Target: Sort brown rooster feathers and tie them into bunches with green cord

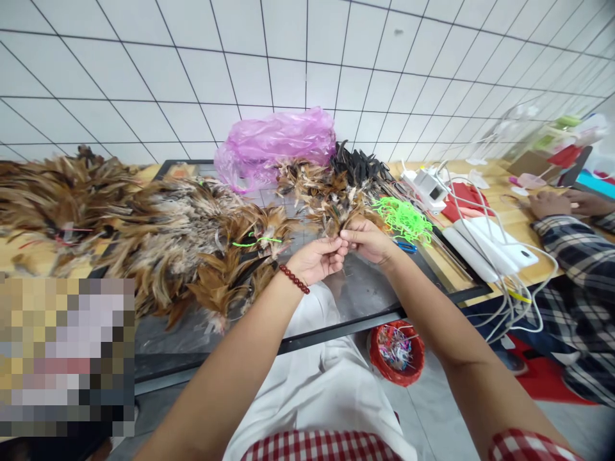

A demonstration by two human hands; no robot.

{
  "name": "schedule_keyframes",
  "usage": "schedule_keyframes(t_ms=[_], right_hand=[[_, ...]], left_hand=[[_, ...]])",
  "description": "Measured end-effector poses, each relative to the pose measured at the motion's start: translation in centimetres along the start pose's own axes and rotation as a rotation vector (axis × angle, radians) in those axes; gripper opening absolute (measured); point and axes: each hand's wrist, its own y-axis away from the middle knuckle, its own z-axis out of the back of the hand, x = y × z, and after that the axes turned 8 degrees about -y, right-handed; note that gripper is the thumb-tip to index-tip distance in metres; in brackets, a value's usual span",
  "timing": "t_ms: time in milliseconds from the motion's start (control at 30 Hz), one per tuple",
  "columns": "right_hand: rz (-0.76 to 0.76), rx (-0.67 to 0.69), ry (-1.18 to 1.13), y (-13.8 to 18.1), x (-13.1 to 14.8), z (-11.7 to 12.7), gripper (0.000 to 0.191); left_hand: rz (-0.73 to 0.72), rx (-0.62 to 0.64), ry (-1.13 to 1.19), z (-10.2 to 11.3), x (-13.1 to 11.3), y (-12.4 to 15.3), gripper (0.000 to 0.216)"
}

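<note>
My left hand (318, 257), with a dark red bead bracelet (294, 279) at the wrist, meets my right hand (368, 239) above the front of the dark-framed tray (355, 288). Thumbs and fingers of both pinch together at one spot. What lies between the fingertips is too small to make out. Brown feathers (331, 208) lie just beyond the hands. Left of my left hand spreads a large pile of brown and cream feathers (177, 224), with a green string (257, 242) on it. A tangle of bright green strings (403, 219) sits beyond my right hand.
A pink plastic bag (283, 144) and black feathers (358, 168) lie by the tiled wall. More feathers (57, 192) are at far left. White cables (500, 256) and a white power strip (494, 246) lie right, near another person's hands (552, 203). Below stands a red bin (396, 355).
</note>
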Motion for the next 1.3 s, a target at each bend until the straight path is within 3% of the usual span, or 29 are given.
schedule_keyframes(t_ms=[300, 500, 900, 1033, 1167, 1300], right_hand=[[0.166, -0.161, 0.182, -0.2, 0.2, -0.2, 0.044], [0.210, -0.166, 0.273, -0.3, -0.2, -0.3, 0.046], [0.209, -0.097, 0.123, -0.2, -0.4, -0.5, 0.046], [0.257, -0.199, 0.142, -0.3, 0.5, 0.0, 0.041], [0.353, -0.380, 0.460, -0.3, 1.1, 2.2, 0.034], [0.224, -0.322, 0.961, 0.0, 0.6, 3.1, 0.022]], left_hand=[[-0.145, -0.105, -0.162, -0.7, 0.0, 0.0, 0.016], [-0.254, -0.291, -0.334, -1.0, 0.5, -0.3, 0.013], [-0.074, 0.009, -0.064, -0.2, -0.1, -0.1, 0.011], [-0.249, -0.104, -0.068, -0.2, -0.2, -0.2, 0.009], [-0.462, -0.313, -0.017, -0.3, -0.2, -0.5, 0.008], [-0.539, -0.458, -0.022, -0.3, 0.0, -0.9, 0.006]])
